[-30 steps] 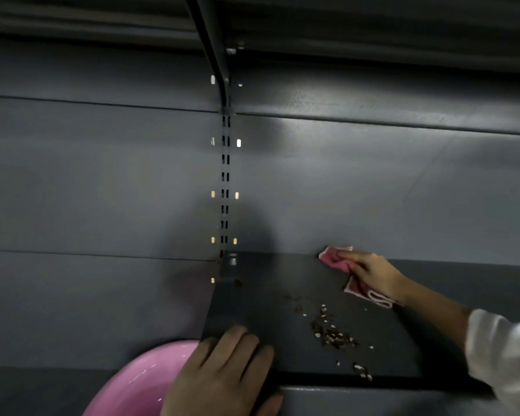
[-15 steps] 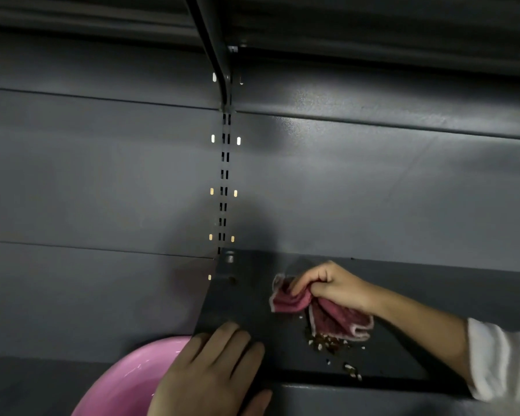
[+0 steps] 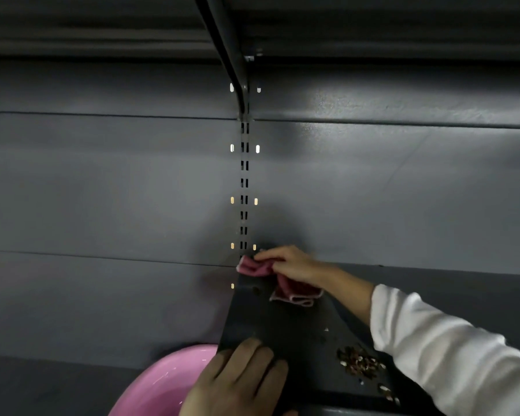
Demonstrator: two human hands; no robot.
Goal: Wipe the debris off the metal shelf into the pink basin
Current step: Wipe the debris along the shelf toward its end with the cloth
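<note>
A dark metal shelf (image 3: 285,325) juts toward me from the grey back panel. My right hand (image 3: 294,264) grips a pink cloth (image 3: 254,267) at the shelf's far left corner, with part of the cloth trailing behind on the surface. A pile of brown and white debris (image 3: 359,363) lies near the shelf's front edge, beside my white sleeve. My left hand (image 3: 237,382) rests flat on the front left corner of the shelf, fingers apart. The pink basin (image 3: 162,382) sits below the shelf's left side, partly hidden by my left hand.
A slotted upright (image 3: 244,181) runs up the back panel above the shelf's left corner. A bracket arm (image 3: 222,40) of an upper shelf slants overhead. Grey wall panels (image 3: 102,181) fill the left and right.
My right hand has swept the cloth from the shelf's back right across to its far left corner. The debris now sits gathered near the front edge. My left hand has stayed on the front corner.
</note>
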